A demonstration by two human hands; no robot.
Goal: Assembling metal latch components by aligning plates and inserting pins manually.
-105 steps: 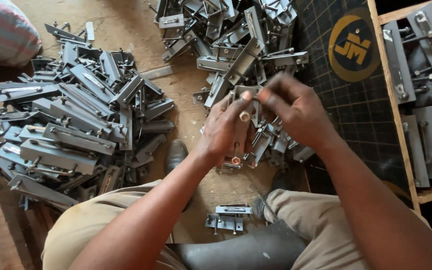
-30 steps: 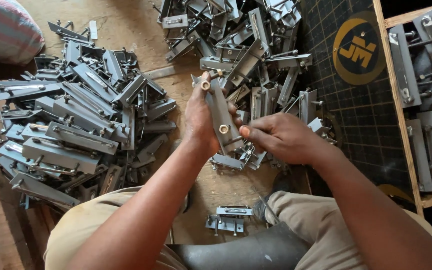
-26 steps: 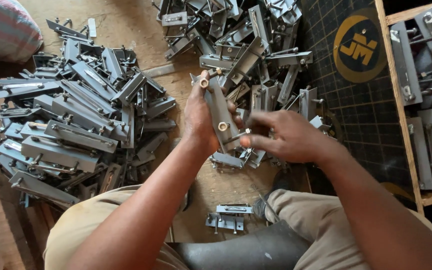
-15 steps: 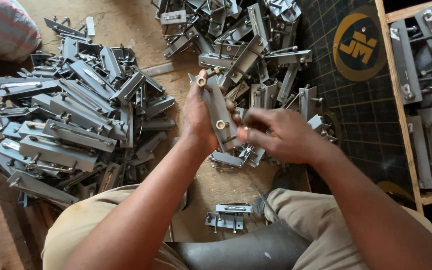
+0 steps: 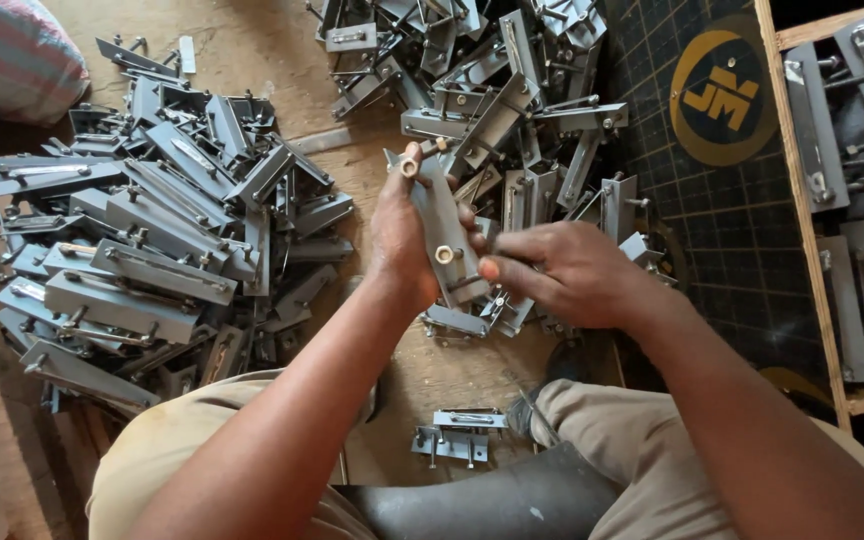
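The left hand (image 5: 399, 235) is closed around a grey metal bracket (image 5: 440, 235), thumb and fingers clamped on its long edges so the piece stands nearly upright over the wooden floor (image 5: 272, 60), its top end tilted a little leftward. A brass-coloured stud shows at the bracket's top and another at its middle. The right hand (image 5: 562, 272) lies just beside it with fingers drawn together, fingertips (image 5: 492, 268) pressed at the bracket's lower half beside the middle stud. Three and a half seconds ago both hands were pinched on a small part above the heap; a second ago the bracket was already in the left hand, and it has since turned slightly more upright while the right fingers shifted closer to the stud. Behind the hands spreads a loose heap of brackets (image 5: 512, 110); to the left lies a second heap (image 5: 152, 240). A single assembled bracket (image 5: 457, 435) rests between the knees. A dark grid mat (image 5: 722, 200) lies at right.
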